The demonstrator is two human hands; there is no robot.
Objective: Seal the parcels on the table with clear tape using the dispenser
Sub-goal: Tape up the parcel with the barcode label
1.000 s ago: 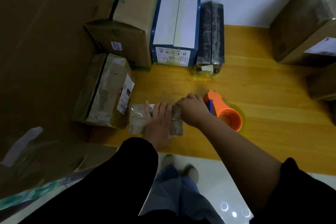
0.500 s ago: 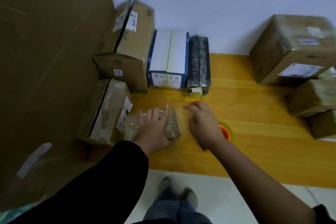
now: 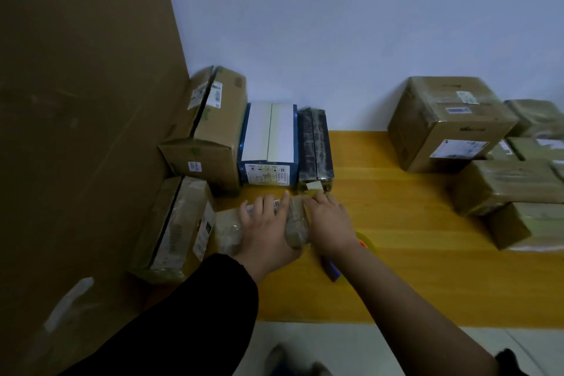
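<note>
A small brown parcel (image 3: 295, 224) wrapped in clear tape lies on the yellow table (image 3: 396, 259) near its front left. My left hand (image 3: 268, 229) lies flat on top of it with straight fingers, pressing down. My right hand (image 3: 331, 224) rests against the parcel's right end, fingertips touching its far corner. The orange tape dispenser (image 3: 362, 243) with a blue handle (image 3: 332, 271) lies on the table under my right forearm, mostly hidden, and neither hand holds it.
Parcels line the wall: a brown carton (image 3: 210, 134), a blue-and-white box (image 3: 268, 143) and a dark box (image 3: 316, 146). A taped carton (image 3: 174, 223) sits left of the parcel. Several taped boxes (image 3: 448, 125) stand at the right. A big cardboard sheet (image 3: 76, 131) fills the left.
My right hand let go of the dispenser and moved left to the parcel's right end. My left hand stayed on the parcel. The view tilted up toward the wall.
</note>
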